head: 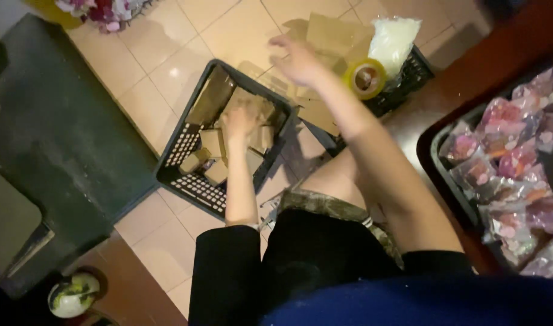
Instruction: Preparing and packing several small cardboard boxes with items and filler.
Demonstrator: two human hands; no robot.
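Observation:
My left hand (240,122) reaches down into a black plastic crate (183,145) on the tiled floor and rests among several small brown cardboard boxes (211,143); blur hides whether it grips one. My right hand (297,60) hovers higher, fingers spread, over a second black crate (412,72) that holds flattened cardboard (330,36). A yellow roll of tape (365,77) lies just right of that hand, next to a white plastic bag (392,37).
A dark tray (436,160) of pink and purple packets (511,163) sits on a brown table at the right. A dark green surface (59,133) fills the left. Flowers (104,11) lie at the top left, a round object (72,294) at the bottom left.

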